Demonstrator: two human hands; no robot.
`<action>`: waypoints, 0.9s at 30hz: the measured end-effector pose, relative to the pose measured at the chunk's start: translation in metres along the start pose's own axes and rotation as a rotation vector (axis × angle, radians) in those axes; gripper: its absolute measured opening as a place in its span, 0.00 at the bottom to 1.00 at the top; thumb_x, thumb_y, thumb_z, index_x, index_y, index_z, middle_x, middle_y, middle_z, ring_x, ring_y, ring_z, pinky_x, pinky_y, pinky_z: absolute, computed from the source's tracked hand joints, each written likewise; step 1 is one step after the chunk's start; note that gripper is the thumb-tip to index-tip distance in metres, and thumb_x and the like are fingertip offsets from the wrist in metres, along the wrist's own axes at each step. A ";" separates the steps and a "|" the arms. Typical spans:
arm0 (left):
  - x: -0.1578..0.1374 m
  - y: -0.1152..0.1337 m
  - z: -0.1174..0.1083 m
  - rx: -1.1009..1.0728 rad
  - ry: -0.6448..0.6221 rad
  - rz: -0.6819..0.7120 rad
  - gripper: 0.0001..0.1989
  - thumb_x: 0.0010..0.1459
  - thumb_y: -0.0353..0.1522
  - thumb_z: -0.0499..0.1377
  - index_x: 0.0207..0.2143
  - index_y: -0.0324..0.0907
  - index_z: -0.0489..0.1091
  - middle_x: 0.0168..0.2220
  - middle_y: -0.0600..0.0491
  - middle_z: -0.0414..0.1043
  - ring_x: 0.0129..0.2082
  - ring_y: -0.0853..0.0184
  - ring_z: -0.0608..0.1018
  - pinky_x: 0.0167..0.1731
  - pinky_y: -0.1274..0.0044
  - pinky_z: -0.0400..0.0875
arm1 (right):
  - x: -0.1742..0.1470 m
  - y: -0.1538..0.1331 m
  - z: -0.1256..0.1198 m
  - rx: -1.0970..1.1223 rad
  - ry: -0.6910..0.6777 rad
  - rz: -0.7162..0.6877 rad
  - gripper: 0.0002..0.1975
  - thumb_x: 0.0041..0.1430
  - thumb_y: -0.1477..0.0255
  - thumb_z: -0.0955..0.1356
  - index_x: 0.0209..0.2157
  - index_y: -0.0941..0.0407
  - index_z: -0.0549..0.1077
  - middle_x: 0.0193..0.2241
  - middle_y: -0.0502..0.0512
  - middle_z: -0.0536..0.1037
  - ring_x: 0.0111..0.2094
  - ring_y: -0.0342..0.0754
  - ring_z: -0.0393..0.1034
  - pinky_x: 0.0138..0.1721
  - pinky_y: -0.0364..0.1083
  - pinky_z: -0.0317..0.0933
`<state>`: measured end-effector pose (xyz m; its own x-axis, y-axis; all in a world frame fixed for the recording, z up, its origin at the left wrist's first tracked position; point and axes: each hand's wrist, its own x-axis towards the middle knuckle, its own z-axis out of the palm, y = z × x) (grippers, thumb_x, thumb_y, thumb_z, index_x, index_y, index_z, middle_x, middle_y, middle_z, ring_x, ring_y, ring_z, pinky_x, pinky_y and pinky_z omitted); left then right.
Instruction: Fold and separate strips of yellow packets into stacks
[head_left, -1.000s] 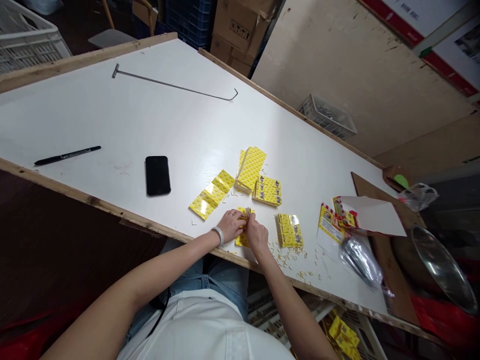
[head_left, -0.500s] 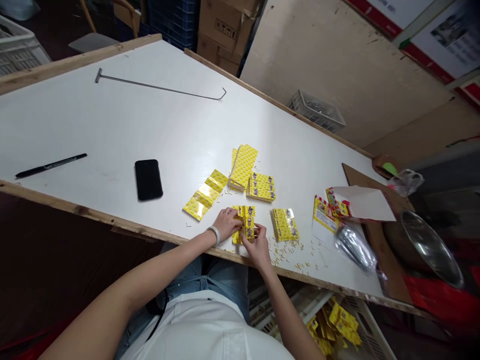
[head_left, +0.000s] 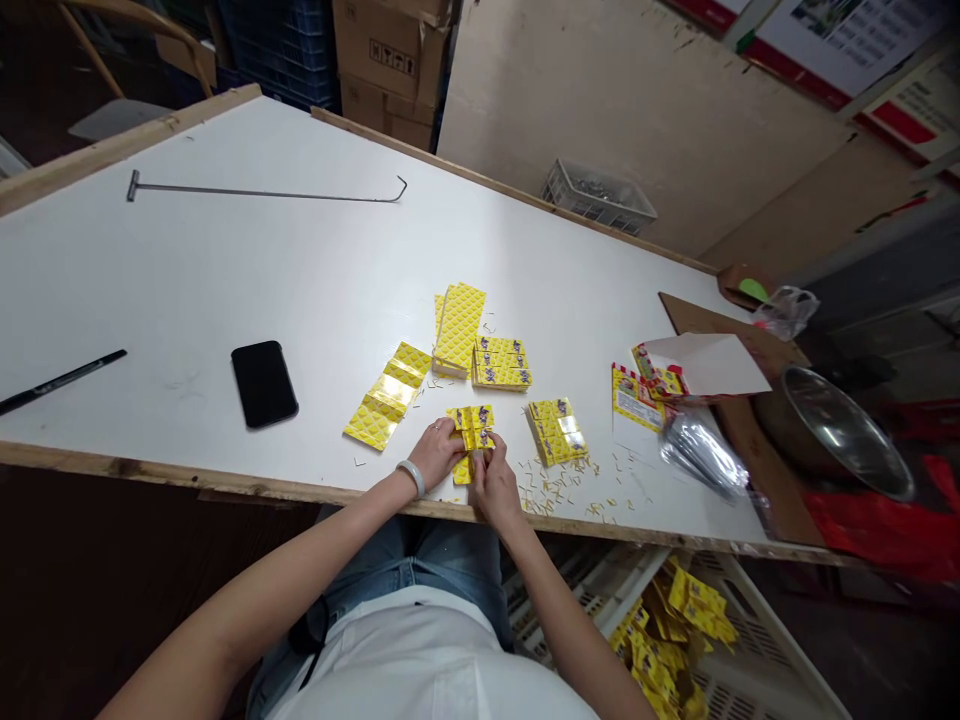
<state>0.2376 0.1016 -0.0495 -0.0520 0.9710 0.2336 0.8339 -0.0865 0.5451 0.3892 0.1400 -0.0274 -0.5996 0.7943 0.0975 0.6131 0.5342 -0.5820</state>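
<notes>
Near the table's front edge, a yellow printed card (head_left: 480, 414) with small purple figures is between my two hands. My left hand (head_left: 436, 457) grips its left side with bent fingers. The fingers of my right hand (head_left: 496, 488) pinch its lower right part and hide some of it. Beyond the hands are a stack of yellow patterned cards (head_left: 459, 328) and a stack printed with figures (head_left: 502, 362). A shiny folded yellow strip (head_left: 388, 396) lies to the left. Another yellow stack (head_left: 558, 432) sits to the right, beside scattered small yellow slivers (head_left: 555, 485).
A black phone (head_left: 264, 384), a black pen (head_left: 64, 382) and a long hooked metal rod (head_left: 270, 192) lie on the white table (head_left: 315, 270). To the right are a clear plastic bag (head_left: 701, 452) and a metal bowl (head_left: 847, 432). A crate (head_left: 772, 640) with yellow pieces stands below.
My view has turned, so the table's things appear farther left. My right hand has shifted up along the card, its fingers now pinching nearer the middle. The left hand keeps its hold.
</notes>
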 end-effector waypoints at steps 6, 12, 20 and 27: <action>-0.002 -0.001 -0.001 -0.071 0.012 0.026 0.08 0.57 0.29 0.55 0.36 0.43 0.74 0.39 0.48 0.64 0.44 0.61 0.67 0.46 0.68 0.67 | 0.010 -0.007 -0.008 -0.062 -0.095 0.004 0.21 0.59 0.76 0.55 0.55 0.61 0.53 0.33 0.59 0.75 0.32 0.50 0.70 0.34 0.46 0.62; -0.004 -0.001 -0.002 -0.152 0.010 0.039 0.08 0.57 0.27 0.55 0.35 0.43 0.74 0.42 0.47 0.63 0.47 0.60 0.66 0.48 0.65 0.67 | 0.013 -0.011 -0.007 -0.102 -0.125 0.064 0.21 0.58 0.78 0.56 0.54 0.60 0.54 0.32 0.57 0.75 0.30 0.49 0.69 0.32 0.44 0.59; -0.007 0.000 -0.007 -0.265 0.001 -0.018 0.07 0.53 0.24 0.54 0.34 0.40 0.69 0.45 0.47 0.65 0.48 0.61 0.68 0.51 0.66 0.67 | 0.018 -0.011 -0.009 -0.093 -0.188 0.105 0.19 0.57 0.77 0.57 0.52 0.58 0.57 0.31 0.56 0.76 0.29 0.49 0.69 0.31 0.43 0.57; 0.006 -0.002 -0.031 -0.130 0.143 -0.012 0.13 0.53 0.29 0.55 0.42 0.42 0.68 0.51 0.47 0.64 0.55 0.58 0.61 0.56 0.62 0.58 | 0.022 -0.012 -0.010 -0.108 -0.207 0.107 0.21 0.56 0.79 0.57 0.52 0.59 0.56 0.29 0.55 0.75 0.30 0.48 0.69 0.32 0.43 0.56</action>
<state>0.2182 0.1011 -0.0244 -0.1470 0.9314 0.3330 0.7554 -0.1117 0.6457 0.3738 0.1543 -0.0107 -0.6146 0.7775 -0.1338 0.7230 0.4872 -0.4898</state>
